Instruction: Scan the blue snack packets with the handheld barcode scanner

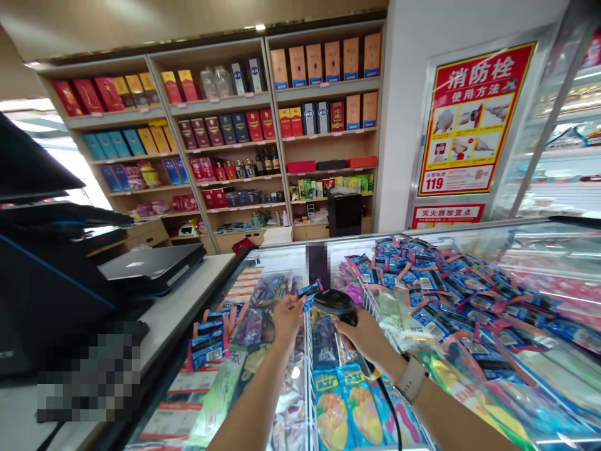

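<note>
Between the fingertips of my left hand (287,316) is a small blue packet (308,290) with pink ends. My right hand (364,335) is wrapped round the handle of a black barcode scanner (334,302), its head close to the packet. A black cable hangs from the scanner. To the right, a large heap of similar blue packets (441,288) lies on the freezer's glass top. A smaller group of blue packets (209,338) lies to the left of my left hand. Below the glass are ice-cream packs (347,407) in wire baskets.
At the left stands a counter (206,275) with a flat grey-and-black device (150,266) and dark equipment. Shelves (235,144) with boxed goods and bottles line the back wall. A red poster (474,119) hangs at the right.
</note>
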{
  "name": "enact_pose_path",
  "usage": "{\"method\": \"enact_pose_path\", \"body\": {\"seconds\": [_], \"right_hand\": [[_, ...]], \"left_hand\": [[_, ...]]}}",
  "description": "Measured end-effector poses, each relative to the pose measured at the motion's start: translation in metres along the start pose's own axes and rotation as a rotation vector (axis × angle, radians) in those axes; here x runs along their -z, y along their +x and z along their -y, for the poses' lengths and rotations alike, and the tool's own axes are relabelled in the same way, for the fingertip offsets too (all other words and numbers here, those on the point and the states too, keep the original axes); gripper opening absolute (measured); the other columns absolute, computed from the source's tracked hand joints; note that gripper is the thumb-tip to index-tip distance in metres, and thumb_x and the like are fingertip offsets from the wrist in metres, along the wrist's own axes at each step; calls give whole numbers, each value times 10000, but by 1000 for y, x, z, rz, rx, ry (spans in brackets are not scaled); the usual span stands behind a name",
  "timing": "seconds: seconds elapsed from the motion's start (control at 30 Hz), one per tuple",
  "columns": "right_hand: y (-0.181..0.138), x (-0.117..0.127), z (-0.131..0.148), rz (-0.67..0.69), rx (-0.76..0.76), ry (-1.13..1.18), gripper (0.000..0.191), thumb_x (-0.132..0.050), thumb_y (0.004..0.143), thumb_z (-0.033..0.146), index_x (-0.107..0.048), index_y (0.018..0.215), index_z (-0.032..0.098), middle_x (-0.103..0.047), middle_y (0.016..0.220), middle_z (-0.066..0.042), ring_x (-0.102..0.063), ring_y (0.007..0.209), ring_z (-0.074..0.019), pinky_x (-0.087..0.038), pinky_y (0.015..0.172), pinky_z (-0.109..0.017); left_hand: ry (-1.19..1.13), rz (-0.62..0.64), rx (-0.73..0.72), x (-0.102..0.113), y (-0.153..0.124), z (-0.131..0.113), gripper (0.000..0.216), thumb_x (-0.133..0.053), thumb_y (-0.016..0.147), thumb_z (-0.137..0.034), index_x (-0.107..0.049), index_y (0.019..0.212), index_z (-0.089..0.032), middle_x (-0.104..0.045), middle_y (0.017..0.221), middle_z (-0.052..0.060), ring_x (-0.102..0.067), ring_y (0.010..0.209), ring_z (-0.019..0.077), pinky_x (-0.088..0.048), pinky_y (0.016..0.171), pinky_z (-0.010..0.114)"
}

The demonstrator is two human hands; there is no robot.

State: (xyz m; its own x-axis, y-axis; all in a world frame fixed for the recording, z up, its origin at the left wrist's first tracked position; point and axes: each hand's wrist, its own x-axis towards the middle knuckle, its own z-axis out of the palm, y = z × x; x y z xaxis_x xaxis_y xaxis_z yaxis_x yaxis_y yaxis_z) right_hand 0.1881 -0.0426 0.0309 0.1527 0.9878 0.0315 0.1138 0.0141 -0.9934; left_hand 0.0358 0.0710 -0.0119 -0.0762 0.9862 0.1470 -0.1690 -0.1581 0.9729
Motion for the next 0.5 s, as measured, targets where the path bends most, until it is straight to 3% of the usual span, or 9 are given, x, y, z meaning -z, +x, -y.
{"method": "enact_pose_path", "body": {"seconds": [0.13,0.5], "right_hand": [[-16,2,1,-11,26,-223,151,-561,738,337,-512,685,204,-481,389,48,-464,346,-134,-361,417,-259],[-28,14,8,-1,-57,-287,199,-528,755,347,-478,608,223,-467,364,33,-460,354,-136,-344,431,-260]], "left_hand": [[41,6,-28,-1,3,9,405,-770,535,-497,-621,649,-137,-635,555,14,-556,480,115,-416,470,210],[138,1,-55,0,3,10,387,-745,555,-507,-619,633,-149,-618,538,-1,-555,488,124,-382,450,201]]}}
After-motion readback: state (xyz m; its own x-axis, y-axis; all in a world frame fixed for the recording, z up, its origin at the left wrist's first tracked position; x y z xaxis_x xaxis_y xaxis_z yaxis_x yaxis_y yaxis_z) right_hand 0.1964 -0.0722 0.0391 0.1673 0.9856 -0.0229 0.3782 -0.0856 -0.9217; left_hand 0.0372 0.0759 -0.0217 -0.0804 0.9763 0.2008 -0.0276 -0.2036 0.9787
